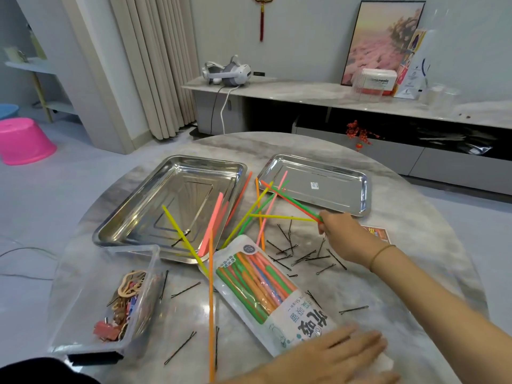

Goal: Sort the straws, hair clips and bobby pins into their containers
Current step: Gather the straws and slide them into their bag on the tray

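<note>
The right hand (343,234) reaches out over the marble table (401,295), fingers curled in a pinch round the near ends of a few straws (285,217): a yellow one, a green one and a red one. The straws fan away from its fingertips, to the left and farther out, and the green and red ones cross the near corner of the far tray (332,195), which lies just beyond the hand. A thin band (381,254) circles that wrist.

The left hand (335,353) lies flat, fingers straight and together, pressing down on the near end of the straw bag (277,309). The bag stretches away from it, with its open mouth toward the spot between the two trays and a bundle of coloured straws inside.

Between the two hands, scattered on the table below the right hand, lie the bobby pins (288,252). More of them are strewn to the left of the left hand and on either side of the bag.

Left of the right hand, past the bag's mouth, sits the large tray (182,189). A pink straw (213,223) and a yellow straw (182,236) lean across its near rim, and one dark pin lies in it. A long orange straw (211,314) runs along the bag's left side.

Well left of the left hand stands a clear box (83,300) holding the hair clips (124,297).
</note>
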Tool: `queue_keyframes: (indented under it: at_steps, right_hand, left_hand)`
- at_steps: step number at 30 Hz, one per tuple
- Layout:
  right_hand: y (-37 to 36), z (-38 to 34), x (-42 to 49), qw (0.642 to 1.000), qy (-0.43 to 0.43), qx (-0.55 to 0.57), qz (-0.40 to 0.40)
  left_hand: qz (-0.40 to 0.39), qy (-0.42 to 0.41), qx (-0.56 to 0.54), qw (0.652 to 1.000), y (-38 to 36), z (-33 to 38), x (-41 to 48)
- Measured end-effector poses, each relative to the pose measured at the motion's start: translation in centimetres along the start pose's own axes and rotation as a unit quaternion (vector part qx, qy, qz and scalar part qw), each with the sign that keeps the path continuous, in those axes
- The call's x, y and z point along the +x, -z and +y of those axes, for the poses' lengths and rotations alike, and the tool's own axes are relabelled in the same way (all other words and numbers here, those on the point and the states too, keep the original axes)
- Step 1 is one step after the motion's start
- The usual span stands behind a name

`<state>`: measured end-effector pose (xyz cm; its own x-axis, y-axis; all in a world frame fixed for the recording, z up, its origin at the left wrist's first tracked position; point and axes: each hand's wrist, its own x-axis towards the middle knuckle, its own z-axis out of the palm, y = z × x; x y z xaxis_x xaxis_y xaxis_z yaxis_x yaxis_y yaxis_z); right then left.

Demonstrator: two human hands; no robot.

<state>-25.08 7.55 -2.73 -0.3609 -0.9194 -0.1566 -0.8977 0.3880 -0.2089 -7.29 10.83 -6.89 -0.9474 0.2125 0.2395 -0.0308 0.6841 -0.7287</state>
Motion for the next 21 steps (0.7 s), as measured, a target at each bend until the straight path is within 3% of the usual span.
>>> queue_keyframes:
  at_steps: [1, 2, 5, 7, 8, 10, 11, 13, 16, 18, 21]
  right_hand:
    - [0.0, -0.1, 0.0, 1.000, -0.002, 0.001, -0.004]
    - [-0.1, 0.0, 0.0, 1.000, -0.006, 0.003, -0.012]
    - [-0.5, -0.7, 0.1, 0.999, -0.012, 0.009, -0.046]
    - [-0.9, -1.0, 0.2, 0.998, -0.010, 0.020, -0.058]
    - [-1.0, -1.1, 0.3, 0.998, -0.015, 0.024, -0.061]
    - [-1.2, -1.1, 0.5, 0.997, -0.018, 0.023, -0.064]
    - [-1.3, -1.1, 0.4, 0.997, -0.015, 0.015, -0.070]
    - [-1.3, -1.4, 0.4, 0.996, 0.005, 0.001, -0.085]
    - [-1.6, -2.3, -0.1, 0.994, 0.074, -0.025, -0.077]
    - [-1.7, -2.7, -0.5, 0.992, 0.110, -0.034, -0.049]
    - [-1.9, -2.9, -1.1, 0.988, 0.139, -0.074, -0.006]
  left_hand:
    - [-0.065, 0.076, -0.161, 0.982, 0.1, 1.9, -0.1]
    - [-0.148, 0.078, -0.244, 0.955, 0.5, 2.5, -0.2]
    - [-0.091, 0.032, -0.292, 0.952, -0.8, -0.3, -2.8]
    - [-0.045, 0.131, -0.346, 0.928, -0.9, -3.5, -2.9]
    - [-0.035, 0.195, -0.350, 0.915, -1.4, -4.6, -2.9]
    - [-0.105, 0.317, -0.291, 0.896, -1.2, -6.5, -2.5]
    - [-0.136, 0.382, -0.280, 0.871, -1.3, -7.8, -2.8]
    - [-0.274, 0.474, -0.219, 0.808, -1.2, -10.6, -4.2]
    - [-0.430, 0.462, -0.180, 0.755, -2.8, -12.2, -6.7]
    - [-0.519, 0.425, -0.215, 0.710, -3.6, -12.7, -8.1]
    - [-0.560, 0.402, -0.288, 0.665, -4.2, -12.8, -8.9]
